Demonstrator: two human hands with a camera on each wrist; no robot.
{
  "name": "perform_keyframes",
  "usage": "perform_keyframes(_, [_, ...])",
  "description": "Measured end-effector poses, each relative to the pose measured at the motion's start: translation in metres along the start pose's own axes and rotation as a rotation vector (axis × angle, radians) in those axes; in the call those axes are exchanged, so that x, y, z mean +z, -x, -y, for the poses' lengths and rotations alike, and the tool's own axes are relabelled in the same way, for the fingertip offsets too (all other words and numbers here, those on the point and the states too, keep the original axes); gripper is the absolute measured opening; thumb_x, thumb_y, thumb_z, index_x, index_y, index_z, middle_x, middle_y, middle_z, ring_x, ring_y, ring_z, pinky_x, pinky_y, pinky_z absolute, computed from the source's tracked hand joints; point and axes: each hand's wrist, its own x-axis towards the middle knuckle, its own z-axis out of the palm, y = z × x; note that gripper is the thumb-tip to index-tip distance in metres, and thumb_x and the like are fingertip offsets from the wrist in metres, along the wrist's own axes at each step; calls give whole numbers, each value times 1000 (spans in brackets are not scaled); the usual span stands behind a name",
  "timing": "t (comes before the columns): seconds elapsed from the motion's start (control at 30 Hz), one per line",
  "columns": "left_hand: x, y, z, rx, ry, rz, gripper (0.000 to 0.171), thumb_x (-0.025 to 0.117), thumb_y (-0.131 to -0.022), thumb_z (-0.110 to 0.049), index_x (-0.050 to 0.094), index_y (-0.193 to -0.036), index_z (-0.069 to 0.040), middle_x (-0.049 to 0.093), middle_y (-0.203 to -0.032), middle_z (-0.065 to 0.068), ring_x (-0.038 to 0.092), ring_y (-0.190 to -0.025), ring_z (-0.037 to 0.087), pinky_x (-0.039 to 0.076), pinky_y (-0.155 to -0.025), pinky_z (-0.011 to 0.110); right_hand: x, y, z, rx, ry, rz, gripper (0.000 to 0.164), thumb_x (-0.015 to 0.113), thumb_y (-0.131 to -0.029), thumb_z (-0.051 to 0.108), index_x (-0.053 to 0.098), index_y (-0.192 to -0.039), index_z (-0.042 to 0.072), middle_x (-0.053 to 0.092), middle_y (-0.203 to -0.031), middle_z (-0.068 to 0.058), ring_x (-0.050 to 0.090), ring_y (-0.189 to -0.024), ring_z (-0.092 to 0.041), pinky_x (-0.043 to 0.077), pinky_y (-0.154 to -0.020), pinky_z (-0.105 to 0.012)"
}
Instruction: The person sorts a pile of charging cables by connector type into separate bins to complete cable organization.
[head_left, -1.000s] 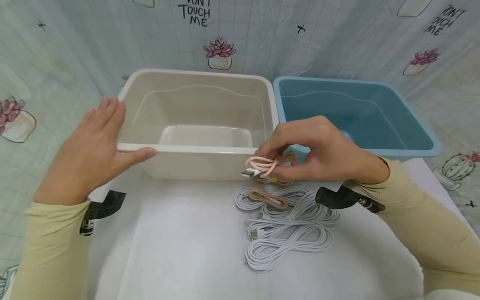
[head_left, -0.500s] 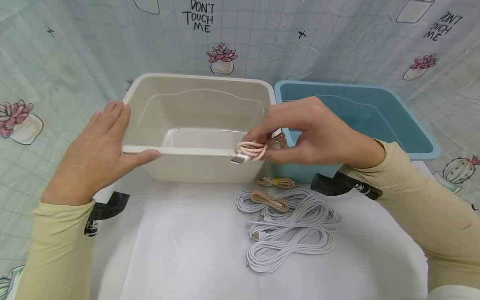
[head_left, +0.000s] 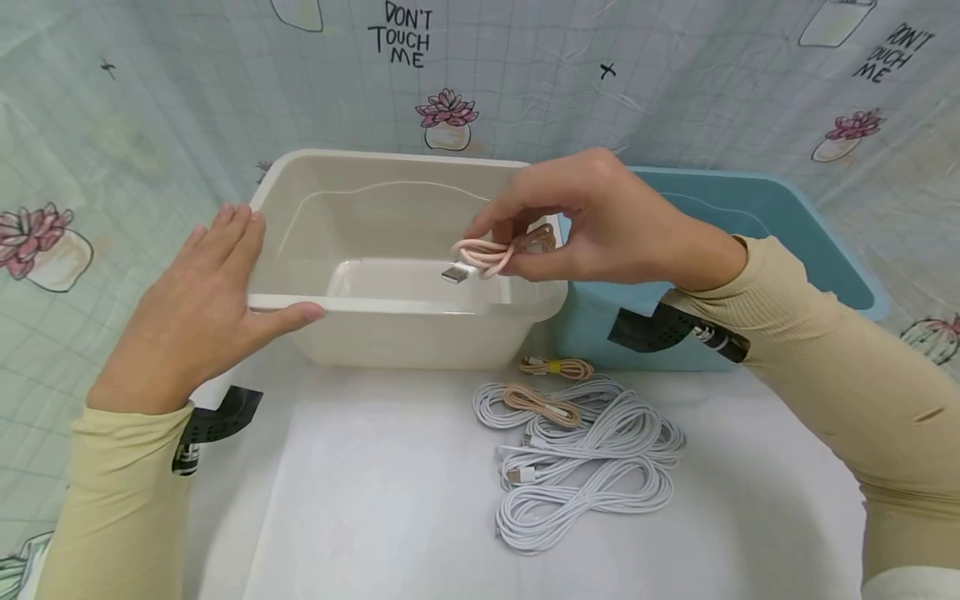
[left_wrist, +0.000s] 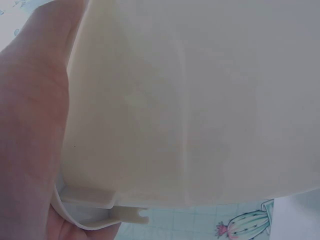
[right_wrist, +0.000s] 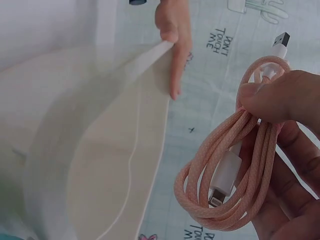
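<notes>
My right hand point(head_left: 600, 221) pinches a coiled pink braided charging cable point(head_left: 487, 254) over the right end of the beige bin point(head_left: 397, 308). In the right wrist view, the cable point(right_wrist: 227, 165) shows a USB plug at one end and a small white connector inside its loops. My left hand point(head_left: 187, 308) rests on the bin's front left corner, fingers straight along the side and thumb along the front rim. Below the bin lie a peach cable with a yellow tie point(head_left: 557, 367), another peach cable point(head_left: 542, 405) and several coiled white cables point(head_left: 585, 492).
A blue bin point(head_left: 720, 329) stands right beside the beige one, partly hidden by my right arm. Both are on a white tabletop point(head_left: 375, 475). A printed sheet point(head_left: 525, 92) hangs behind them and along the sides.
My right hand has lifted the pink cable up and leftward, from in front of the beige bin's rim to above its opening. The left hand stays on the corner.
</notes>
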Motion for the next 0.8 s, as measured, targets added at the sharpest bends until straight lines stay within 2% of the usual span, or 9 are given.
perform_keyframes(0.23, [0, 0, 0, 7, -4, -8, 112, 64, -93, -66, 12, -164, 2, 10, -173, 25, 9, -163, 41, 4, -136, 54, -3, -16, -7, 87, 45, 11, 30, 82, -86, 6, 79, -115, 14, 73, -93, 3, 63, -85, -5, 61, -84, -17])
perform_keyframes(0.6, [1, -1, 0, 9, -5, -11, 111, 65, -92, -65, 13, -164, 2, 11, -173, 25, 9, -163, 40, 5, -136, 54, -4, -38, -20, 201, 53, -2, 30, 82, -87, 9, 78, -117, 14, 74, -99, -2, 65, -87, -9, 60, -89, -17])
perform_keyframes(0.8, [2, 0, 0, 18, -12, -40, 112, 69, -90, -64, 15, -165, 0, 16, -172, 26, 13, -163, 41, 8, -135, 54, -1, -47, -25, 290, 52, 5, 29, 81, -89, 13, 78, -118, 16, 72, -100, -5, 69, -89, -11, 61, -92, -20])
